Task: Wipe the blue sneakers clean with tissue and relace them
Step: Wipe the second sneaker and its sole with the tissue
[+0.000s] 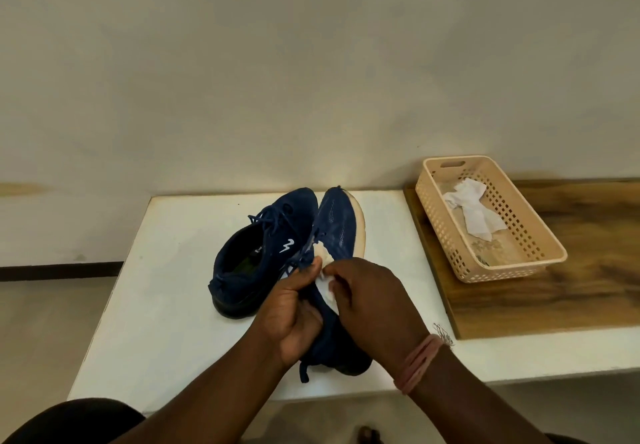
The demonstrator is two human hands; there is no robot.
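Observation:
Two blue sneakers are on the white table (166, 305). The left sneaker (256, 253) stands flat, laced, its white logo showing. The right sneaker (341, 225) is tipped on its side, cream sole facing right, toe pointing away. My left hand (294, 315) grips this sneaker around its collar and tongue. My right hand (374, 301) presses a white tissue (325, 284) against the upper near the laces. A loose lace end (304, 372) hangs below my left wrist. The heel is hidden by my hands.
A beige perforated plastic basket (519, 263) holding crumpled white tissue (474, 210) sits on a wooden board (571, 288) at the right. A plain wall runs behind the table. My dark-clothed knee shows at the bottom left.

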